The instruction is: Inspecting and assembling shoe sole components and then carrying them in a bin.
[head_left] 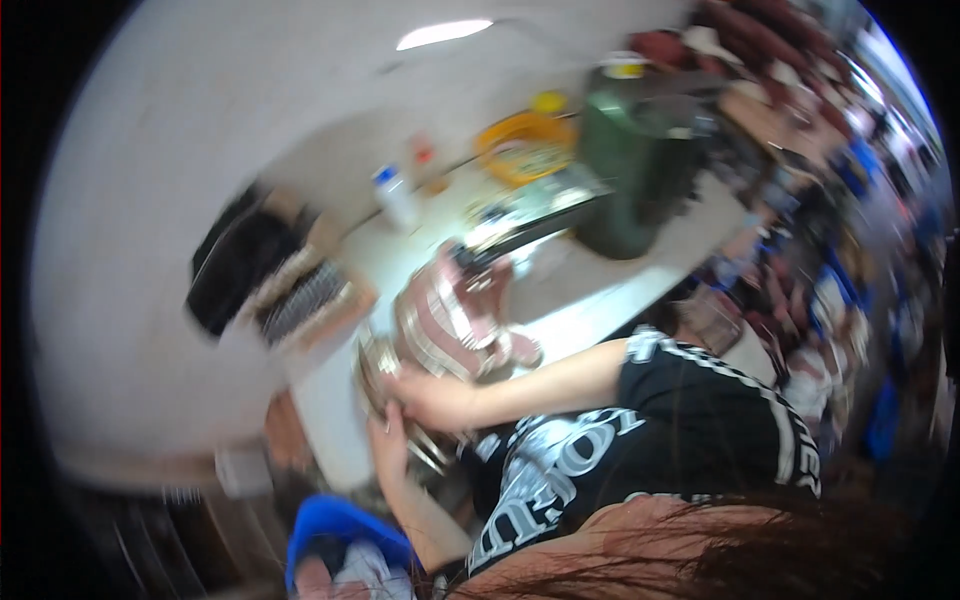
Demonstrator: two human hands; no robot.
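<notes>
Both my hands are together at the near left end of a white work table. My right hand [435, 398] is closed on a beige, shiny strip-like piece [374, 362]. My left hand [390, 432] has its fingers pressed to the lower side of the same piece; motion blur hides the exact grip. Just beyond my right hand sits a bundle of pink and cream banded pieces [445, 320]; whether it joins the held piece, I cannot tell. Past it stands a dark green machine [625, 150], like a sewing machine, its dark arm [530, 235] reaching over the table.
On the table [335, 425] are a white bottle with a blue cap [395, 195] and a yellow basket [520, 145]. Black items and a bristly block [305, 300] lie at the left. Below is a blue bin [340, 520] holding cloth. Reddish piles [760, 40] crowd the right.
</notes>
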